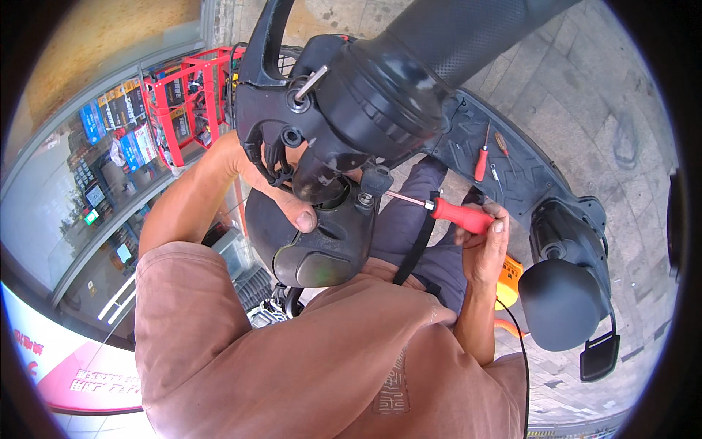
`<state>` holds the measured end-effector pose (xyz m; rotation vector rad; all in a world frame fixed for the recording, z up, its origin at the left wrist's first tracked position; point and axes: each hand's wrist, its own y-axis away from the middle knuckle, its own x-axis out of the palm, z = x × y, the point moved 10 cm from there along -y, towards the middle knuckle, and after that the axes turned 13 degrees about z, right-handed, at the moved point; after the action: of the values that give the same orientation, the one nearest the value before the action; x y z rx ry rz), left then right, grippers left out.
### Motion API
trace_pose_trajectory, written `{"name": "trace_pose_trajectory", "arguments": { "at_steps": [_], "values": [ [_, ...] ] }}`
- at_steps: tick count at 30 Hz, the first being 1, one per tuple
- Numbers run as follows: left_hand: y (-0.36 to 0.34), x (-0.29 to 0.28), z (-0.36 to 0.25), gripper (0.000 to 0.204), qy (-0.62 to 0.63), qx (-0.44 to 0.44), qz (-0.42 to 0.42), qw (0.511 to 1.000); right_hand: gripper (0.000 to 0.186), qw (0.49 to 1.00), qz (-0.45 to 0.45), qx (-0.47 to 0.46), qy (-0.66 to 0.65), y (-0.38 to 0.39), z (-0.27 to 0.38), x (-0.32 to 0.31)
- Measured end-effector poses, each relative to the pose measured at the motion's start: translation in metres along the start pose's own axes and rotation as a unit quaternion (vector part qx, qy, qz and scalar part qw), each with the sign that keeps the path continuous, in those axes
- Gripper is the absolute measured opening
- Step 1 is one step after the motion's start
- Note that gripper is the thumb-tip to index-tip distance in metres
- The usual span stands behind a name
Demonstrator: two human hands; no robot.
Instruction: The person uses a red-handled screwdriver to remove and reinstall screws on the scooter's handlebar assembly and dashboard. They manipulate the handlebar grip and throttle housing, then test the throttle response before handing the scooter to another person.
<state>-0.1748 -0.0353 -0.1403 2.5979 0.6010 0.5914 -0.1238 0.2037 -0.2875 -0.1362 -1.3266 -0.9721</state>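
Observation:
My right hand point(485, 245) is closed around the red handle of a screwdriver point(463, 215). Its metal shaft points left, to the key point(377, 180) at the scooter's handlebar; I cannot make out where the tip rests. My left hand point(281, 196) reaches in behind the brake lever bracket point(272, 117), thumb pressed on the rounded black handlebar cover point(325, 245). The bracket and handlebar hide most of its fingers. Above both hands runs the black handlebar grip point(468, 36). A gap shows along the cover's top edge, around the handlebar stem.
On the scooter's footboard point(457, 139) lie a second red screwdriver point(481, 162), an orange-handled tool point(501, 142) and a small metal tool point(495, 173). A rounded black seat point(561, 304) stands at right. At left, a red metal rack point(208, 94) stands by a glass shopfront.

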Motion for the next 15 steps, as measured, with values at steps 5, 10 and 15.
{"name": "trace_pose_trajectory", "arguments": {
  "at_steps": [5, 10, 15],
  "values": [
    [-0.003, 0.007, 0.018, 0.080, -0.061, -0.021, 0.016, 0.998, 0.034, 0.989, -0.064, -0.036, 0.131, 0.017, 0.007, -0.004],
    [-0.005, 0.008, 0.020, 0.085, -0.067, -0.040, 0.030, 0.997, 0.041, 0.984, -0.059, -0.061, 0.156, 0.032, 0.010, 0.009],
    [-0.003, 0.002, 0.005, 0.084, -0.134, -0.015, 0.061, 0.989, 0.037, 0.977, -0.079, -0.098, 0.174, 0.038, 0.015, 0.010]
  ]
}}
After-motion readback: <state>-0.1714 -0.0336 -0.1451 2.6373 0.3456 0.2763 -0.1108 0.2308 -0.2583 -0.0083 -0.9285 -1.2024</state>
